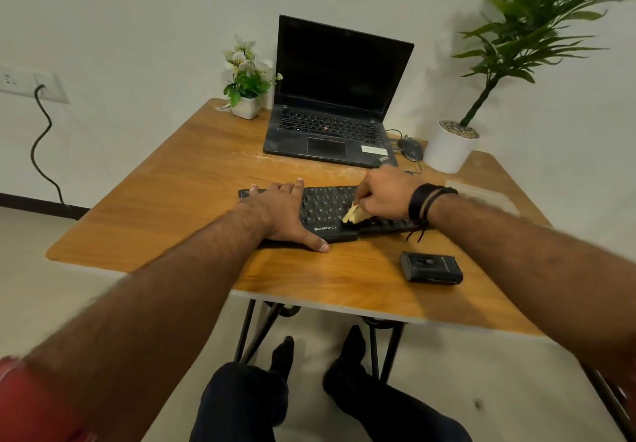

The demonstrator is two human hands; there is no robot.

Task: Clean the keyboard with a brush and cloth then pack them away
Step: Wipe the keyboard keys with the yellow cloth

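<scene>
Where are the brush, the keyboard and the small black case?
brush [354,215]: head view, on the pale bristles showing under the right hand.
keyboard [321,204]: head view, on the bare keys between the two hands.
small black case [431,267]: head view, on its top face, near table edge.

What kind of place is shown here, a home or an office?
Probably a small office or home desk corner; I cannot tell which. A wooden table holds an open laptop, a black keyboard and two potted plants, against a plain wall with a socket.
</scene>
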